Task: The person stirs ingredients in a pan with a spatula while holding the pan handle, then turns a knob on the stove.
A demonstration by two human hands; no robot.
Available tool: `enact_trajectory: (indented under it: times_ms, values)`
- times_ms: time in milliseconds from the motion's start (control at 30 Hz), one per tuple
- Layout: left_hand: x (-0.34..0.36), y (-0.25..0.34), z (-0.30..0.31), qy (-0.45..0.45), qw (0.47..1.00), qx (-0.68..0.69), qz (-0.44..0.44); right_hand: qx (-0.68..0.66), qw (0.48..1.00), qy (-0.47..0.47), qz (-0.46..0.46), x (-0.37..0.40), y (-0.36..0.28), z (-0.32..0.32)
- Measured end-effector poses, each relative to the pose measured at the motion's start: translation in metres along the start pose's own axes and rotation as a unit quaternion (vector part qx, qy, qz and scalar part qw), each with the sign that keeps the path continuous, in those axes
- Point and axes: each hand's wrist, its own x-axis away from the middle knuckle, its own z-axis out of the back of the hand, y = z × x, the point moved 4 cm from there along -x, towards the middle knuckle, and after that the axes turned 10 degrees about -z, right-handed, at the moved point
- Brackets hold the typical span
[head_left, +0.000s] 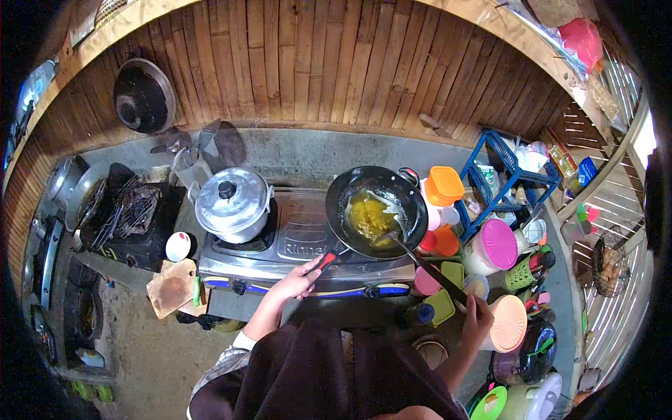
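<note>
A black wok [339, 210] rests on the right burner of the silver gas stove [301, 220], with yellow oil and pale yellow food [371, 213] in its bottom. My left hand [294, 282] is closed around the wok's red-and-black handle. Held in my right hand [478, 318] is a spatula [437, 276] with a long dark handle, slanting down into the wok. Its metal end touches the near side of the food and is partly hidden in the oil. On the left burner stands a lidded aluminium pot [231, 206].
Left of the stove are a white bowl [178, 246], cutting boards [173, 288] and a sooty grill rack [136, 210]. Plastic containers, including an orange one [444, 185] and a pink-lidded one [498, 243], crowd the right side beside a blue rack [511, 168].
</note>
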Motion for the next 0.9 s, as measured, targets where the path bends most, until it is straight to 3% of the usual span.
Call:
enact_trajectory:
  times_ms: [67, 100, 267, 333, 367, 467, 600, 733, 833, 900]
  values:
    - [0.0, 0.0, 0.0, 0.002, 1.0, 0.0, 0.006, 0.048, 0.998, -0.038, 0.014, 0.004, -0.012, -0.019]
    - [0.0, -0.001, 0.0, 0.003, 1.0, 0.001, 0.013, 0.055, 0.996, -0.068, -0.024, 0.0, 0.0, -0.024]
    - [-0.001, -0.003, 0.0, -0.001, 1.0, 0.018, 0.012, 0.004, 0.992, -0.128, 0.01, -0.002, 0.012, -0.061]
    - [-0.001, -0.003, 0.0, 0.0, 1.0, 0.023, 0.012, -0.03, 0.978, -0.179, -0.107, -0.001, 0.019, -0.077]
    - [-0.001, -0.002, 0.0, -0.002, 1.0, 0.017, 0.001, 0.041, 0.979, -0.19, -0.068, -0.005, 0.024, -0.084]
    - [0.0, 0.002, -0.001, 0.0, 1.0, 0.013, -0.005, -0.024, 0.972, -0.23, -0.052, -0.007, 0.043, -0.11]
    - [0.0, 0.001, 0.0, 0.002, 1.0, 0.009, -0.002, 0.023, 0.972, -0.232, 0.008, -0.01, 0.05, -0.129]
    - [0.0, 0.0, 0.0, 0.0, 1.0, 0.008, -0.006, 0.006, 0.969, -0.248, -0.014, -0.009, 0.043, -0.133]
    - [0.001, 0.003, -0.002, -0.005, 1.0, 0.025, -0.002, 0.06, 0.975, -0.205, 0.056, -0.015, 0.048, -0.129]
    - [0.001, 0.003, -0.002, -0.003, 1.0, 0.015, 0.004, 0.055, 0.965, -0.147, 0.209, -0.026, 0.069, -0.123]
